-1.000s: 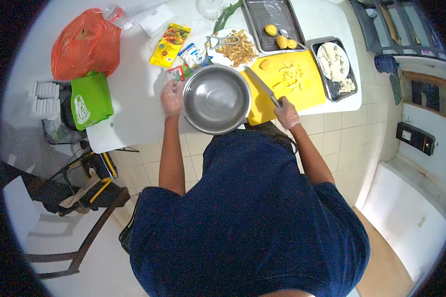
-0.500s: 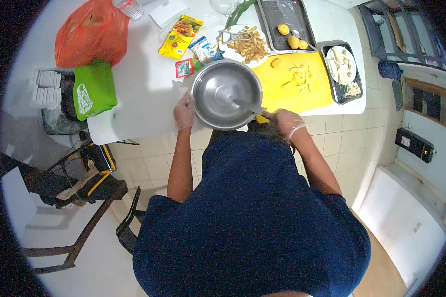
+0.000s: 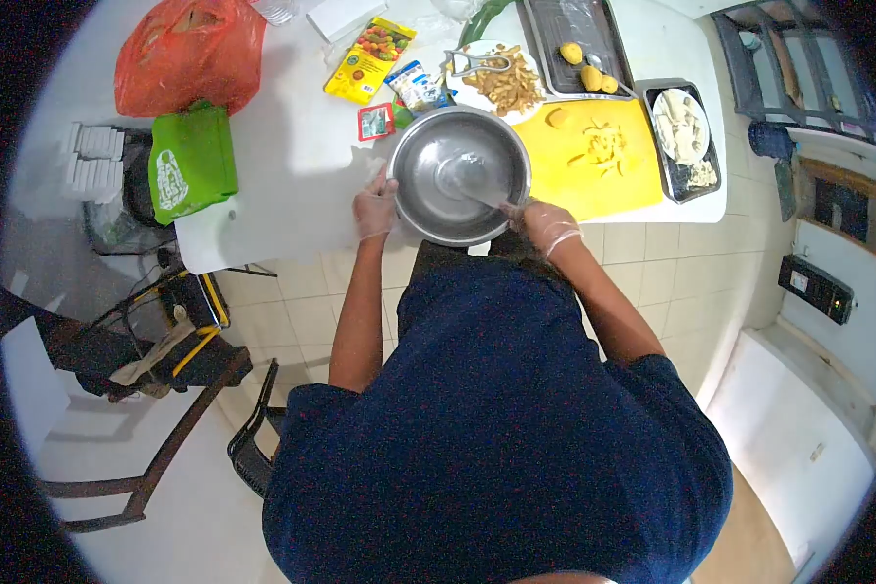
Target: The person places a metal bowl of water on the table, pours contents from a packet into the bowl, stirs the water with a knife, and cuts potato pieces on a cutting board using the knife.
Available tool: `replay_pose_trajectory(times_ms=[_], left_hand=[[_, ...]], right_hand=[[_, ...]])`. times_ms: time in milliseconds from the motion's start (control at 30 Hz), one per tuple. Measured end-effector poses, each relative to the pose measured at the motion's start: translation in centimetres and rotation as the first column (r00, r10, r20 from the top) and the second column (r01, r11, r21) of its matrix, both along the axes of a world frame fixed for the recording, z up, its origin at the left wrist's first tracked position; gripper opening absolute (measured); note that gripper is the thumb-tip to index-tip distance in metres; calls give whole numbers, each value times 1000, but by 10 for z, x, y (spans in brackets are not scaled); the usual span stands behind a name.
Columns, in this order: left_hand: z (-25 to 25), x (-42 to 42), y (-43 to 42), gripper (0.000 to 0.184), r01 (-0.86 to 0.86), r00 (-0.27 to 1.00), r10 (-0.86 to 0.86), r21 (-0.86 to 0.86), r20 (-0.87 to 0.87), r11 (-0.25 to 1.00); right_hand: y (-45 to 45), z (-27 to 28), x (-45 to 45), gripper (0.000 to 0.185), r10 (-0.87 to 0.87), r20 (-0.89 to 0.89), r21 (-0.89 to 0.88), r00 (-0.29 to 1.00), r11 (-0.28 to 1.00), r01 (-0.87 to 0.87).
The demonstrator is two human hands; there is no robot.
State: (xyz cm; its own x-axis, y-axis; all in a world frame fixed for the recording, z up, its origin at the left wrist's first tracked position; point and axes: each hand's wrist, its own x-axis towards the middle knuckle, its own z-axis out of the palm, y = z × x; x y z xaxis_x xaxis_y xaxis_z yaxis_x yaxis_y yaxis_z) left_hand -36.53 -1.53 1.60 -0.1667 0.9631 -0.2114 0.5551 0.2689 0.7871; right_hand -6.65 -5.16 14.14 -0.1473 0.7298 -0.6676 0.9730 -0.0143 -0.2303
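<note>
A steel bowl point(image 3: 438, 219) stands at the table's front edge, with my gloved left hand point(image 3: 375, 207) closed on its left rim. My gloved right hand point(image 3: 547, 226) is closed round the handle of a knife point(image 3: 485, 199), at the bowl's right front rim. The blade reaches over the bowl's inside and is blurred. Right of the bowl, a yellow cutting board point(image 3: 623, 195) bears cut yellow strips point(image 3: 605, 146) and a yellow piece point(image 3: 560, 118). Behind it are a plate of peelings point(image 3: 511, 86) with a peeler point(image 3: 477, 64).
Yellow, blue and red packets point(image 3: 370, 60) lie behind the bowl. A dark tray point(image 3: 555, 73) holds peeled potatoes point(image 3: 592, 78); another tray point(image 3: 670, 180) holds a plate of pale food point(image 3: 681, 127). Red point(image 3: 190, 58) and green bags point(image 3: 195, 161) are at the left.
My right hand has brought the knife from over the cutting board to the bowl, and its blade now reaches inside. The view has shifted, so the table items appear farther right.
</note>
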Motion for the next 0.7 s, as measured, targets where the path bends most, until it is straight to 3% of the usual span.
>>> replay_pose_trajectory(times_ms=[33, 100, 233, 333, 433, 533, 633, 700], left_hand=[[-1, 0, 0, 41, 8, 1000, -8, 73, -1, 997], [3, -1, 0, 41, -10, 1000, 11, -35, 18, 999], [2, -1, 1, 41, 3, 1000, -3, -43, -5, 999], [-10, -3, -1, 42, -25, 989, 34, -66, 146, 998], [-5, -6, 0, 43, 10, 1000, -9, -111, 4, 994], [6, -1, 0, 44, 58, 995, -50, 95, -84, 994], [30, 4, 4, 42, 14, 1000, -16, -218, -10, 976], [11, -1, 1, 43, 37, 996, -41, -56, -79, 998]], right_hand=[[-2, 2, 2, 22, 38, 7, 3, 999, 999, -38], [-8, 9, 8, 22, 113, 17, 8, 993, 994, -113], [-6, 23, 14, 23, 40, 63, 52, 997, 998, -44], [1, 9, 13, 23, 22, 20, 91, 1000, 996, -24], [2, -8, 13, 23, 67, -44, 87, 997, 994, -63], [11, 21, 17, 23, -2, 84, -101, 996, 995, 11], [18, 33, 10, 23, -33, 75, -37, 997, 999, 35], [12, 3, 11, 22, 14, 17, 40, 1000, 999, -14]])
